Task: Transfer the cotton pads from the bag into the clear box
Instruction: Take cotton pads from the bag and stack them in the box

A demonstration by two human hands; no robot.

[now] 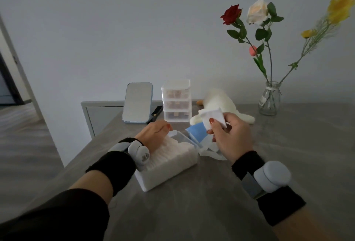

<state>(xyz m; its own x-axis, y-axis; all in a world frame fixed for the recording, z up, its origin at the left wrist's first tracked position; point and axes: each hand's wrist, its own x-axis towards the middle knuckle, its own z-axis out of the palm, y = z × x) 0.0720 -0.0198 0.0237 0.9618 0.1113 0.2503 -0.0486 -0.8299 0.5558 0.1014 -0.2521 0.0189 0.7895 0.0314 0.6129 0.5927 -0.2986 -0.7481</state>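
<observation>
While my right grip [230, 137] pinches cotton pads [213, 117], a slack pinch might spill them beside the clear box [172, 169]. Whether my left grip [153, 135] holds anything, I cannot tell.

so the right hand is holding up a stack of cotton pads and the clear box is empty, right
Not quite. The head view shows that the clear box is not empty: it is packed nearly full with white pads, which lie under the left hand. The rest holds: the right hand is holding up a stack of cotton pads.
</observation>
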